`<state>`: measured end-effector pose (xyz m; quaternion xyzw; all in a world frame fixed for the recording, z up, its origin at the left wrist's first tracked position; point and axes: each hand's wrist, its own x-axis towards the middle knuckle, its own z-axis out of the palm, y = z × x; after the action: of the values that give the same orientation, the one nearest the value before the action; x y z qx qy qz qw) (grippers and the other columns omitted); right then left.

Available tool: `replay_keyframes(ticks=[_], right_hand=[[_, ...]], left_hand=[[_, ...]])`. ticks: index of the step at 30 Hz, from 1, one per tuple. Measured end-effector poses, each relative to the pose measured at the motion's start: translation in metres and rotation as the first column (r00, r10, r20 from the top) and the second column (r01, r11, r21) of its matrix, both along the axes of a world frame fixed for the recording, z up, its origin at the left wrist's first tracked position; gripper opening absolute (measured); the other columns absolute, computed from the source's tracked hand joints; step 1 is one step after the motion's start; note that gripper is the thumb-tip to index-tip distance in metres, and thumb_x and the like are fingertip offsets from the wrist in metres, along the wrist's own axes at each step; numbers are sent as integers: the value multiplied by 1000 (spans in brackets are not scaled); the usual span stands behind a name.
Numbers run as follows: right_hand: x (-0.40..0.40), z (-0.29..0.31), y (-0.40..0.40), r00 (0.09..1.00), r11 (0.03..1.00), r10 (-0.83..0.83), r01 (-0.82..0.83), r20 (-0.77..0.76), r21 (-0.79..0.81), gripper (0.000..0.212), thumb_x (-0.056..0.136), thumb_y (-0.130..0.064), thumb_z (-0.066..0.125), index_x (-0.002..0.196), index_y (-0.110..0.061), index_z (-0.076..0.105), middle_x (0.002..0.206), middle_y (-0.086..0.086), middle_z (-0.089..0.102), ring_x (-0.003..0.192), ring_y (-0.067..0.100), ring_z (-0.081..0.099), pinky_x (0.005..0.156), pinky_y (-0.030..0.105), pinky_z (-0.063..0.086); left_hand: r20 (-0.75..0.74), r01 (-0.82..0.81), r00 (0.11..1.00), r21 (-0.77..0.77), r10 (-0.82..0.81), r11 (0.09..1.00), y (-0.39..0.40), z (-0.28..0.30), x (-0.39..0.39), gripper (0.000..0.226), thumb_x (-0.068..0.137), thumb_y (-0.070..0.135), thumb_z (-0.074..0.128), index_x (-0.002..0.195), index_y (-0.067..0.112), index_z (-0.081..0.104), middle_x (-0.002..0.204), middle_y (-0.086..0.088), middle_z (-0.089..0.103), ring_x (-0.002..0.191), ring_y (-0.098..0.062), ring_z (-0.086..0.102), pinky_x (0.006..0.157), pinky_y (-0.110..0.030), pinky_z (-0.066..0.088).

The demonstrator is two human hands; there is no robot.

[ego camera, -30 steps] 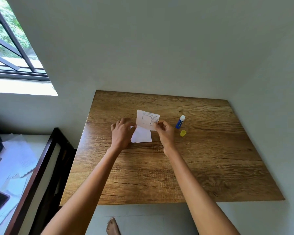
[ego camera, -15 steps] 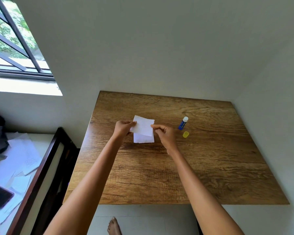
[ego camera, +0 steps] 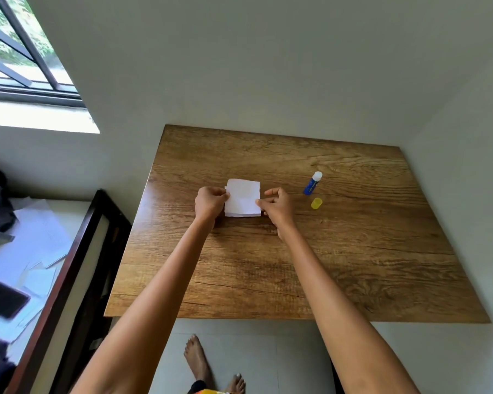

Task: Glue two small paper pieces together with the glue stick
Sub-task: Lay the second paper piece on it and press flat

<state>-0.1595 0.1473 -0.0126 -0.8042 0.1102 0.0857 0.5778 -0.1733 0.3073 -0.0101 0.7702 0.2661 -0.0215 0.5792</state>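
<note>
Top paper piece (ego camera: 243, 194) pinched at left edge by left hand (ego camera: 209, 204), at right edge by right hand (ego camera: 278, 206), thumb and forefinger on each side. Laid over bottom paper piece (ego camera: 241, 214), edges nearly flush; only a thin strip of lower sheet showing along near side. Stack on wooden table (ego camera: 296, 265), a little left of middle, well back from front edge. Glue stick (ego camera: 313, 183) uncapped, just right of right hand, not touching. Yellow cap (ego camera: 316, 203) beside it, nearer the front. Bare wood ahead of and right of the hands. Wall (ego camera: 268, 81) along far edge. Bed (ego camera: 26, 251) with loose papers at left.
</note>
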Motion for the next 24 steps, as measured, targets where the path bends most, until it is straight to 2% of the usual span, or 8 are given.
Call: replay_keyframes(ticks=[3,6,12,15,19,24], right_hand=[[1,-1,0,1000,1000,-15,15,4,-20,26,80,-12,70,95,-14,50,92,10,64,81,22,62,68,36,50],[4,-1,1,1000,998,-26,26,1,-58,26,79,-13,71,93,-14,49,99,11,63,89,26,62,77,42,52],[4,-1,4,1000,994,-1,0,-9,-109,29,77,-10,71,91,-12,46,91,6,56,85,23,59,82,48,54],[4,1,4,1000,991,-7,7,-4,-136,30,76,-9,72,90,-11,47,90,8,58,86,27,62,80,47,53],[3,0,4,1000,984,23,-19,21,-175,30,75,-7,73,88,-11,46,84,12,62,78,28,62,73,42,51],[3,0,4,997,971,58,-47,41,-234,28,75,-6,72,86,-11,47,71,-1,51,71,19,53,68,37,48]], left_hand=[[15,-8,1000,97,6,995,0,0,-1,22,83,20,65,103,12,71,109,-8,70,104,-26,62,91,-43,51],[14,-13,1000,132,11,991,0,1,-2,24,79,24,69,101,15,71,105,-5,71,101,-24,63,88,-42,52],[18,0,1000,218,-4,976,1,-1,-5,26,78,25,70,102,16,69,106,-6,70,102,-24,61,81,-33,47],[15,15,1000,238,-19,971,0,-1,-6,27,78,25,70,104,16,69,106,-5,70,103,-23,61,79,-30,45],[13,14,1000,255,-18,967,-1,-3,-7,27,78,24,70,104,17,68,105,-4,70,103,-22,61,76,-29,44],[9,26,1000,295,-30,955,-2,-4,-7,26,79,23,69,104,18,67,104,-5,70,101,-24,62,75,-30,43]])
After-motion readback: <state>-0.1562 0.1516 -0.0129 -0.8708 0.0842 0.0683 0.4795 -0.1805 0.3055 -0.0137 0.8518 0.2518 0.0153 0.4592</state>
